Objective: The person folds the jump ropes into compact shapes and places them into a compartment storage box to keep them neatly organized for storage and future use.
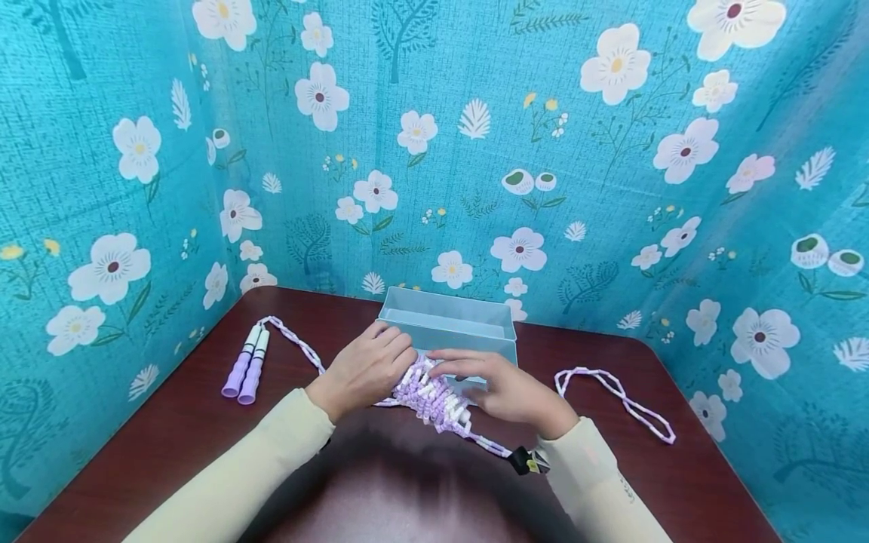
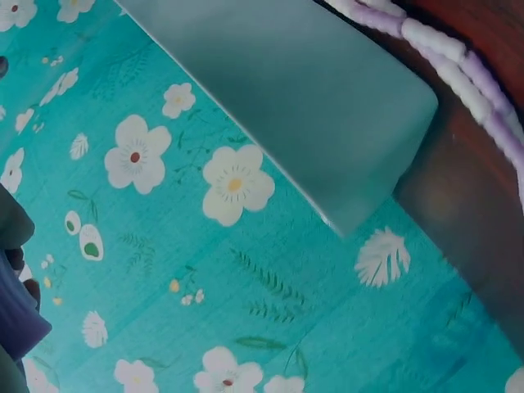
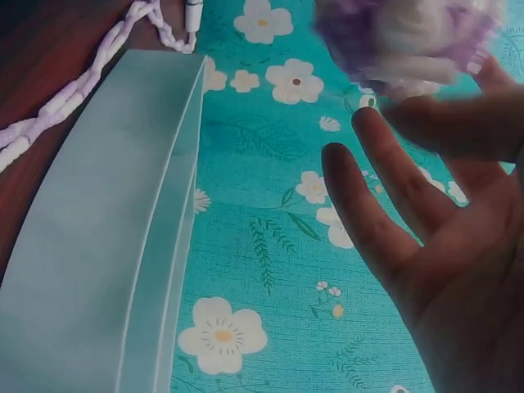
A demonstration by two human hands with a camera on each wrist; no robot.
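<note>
A purple-and-white beaded jump rope (image 1: 434, 397) is gathered in a thick bundle in front of the bin, with strands trailing from it. My left hand (image 1: 366, 371) grips the bundle's upper left end with curled fingers. At the bundle's right side is my right hand (image 1: 505, 383), its fingers extended toward the beads. In the right wrist view the right hand's fingers (image 3: 368, 221) are spread, with the blurred bundle beyond the thumb. The rope's two purple-and-white handles (image 1: 246, 367) lie side by side at the left of the table.
A pale blue-grey bin (image 1: 485, 348) stands at the back middle of the table, close behind both hands. To the right, a loop of beaded strand (image 1: 627, 406) lies on the dark red table (image 1: 584, 339). A teal flowered cloth (image 1: 434, 151) hangs behind.
</note>
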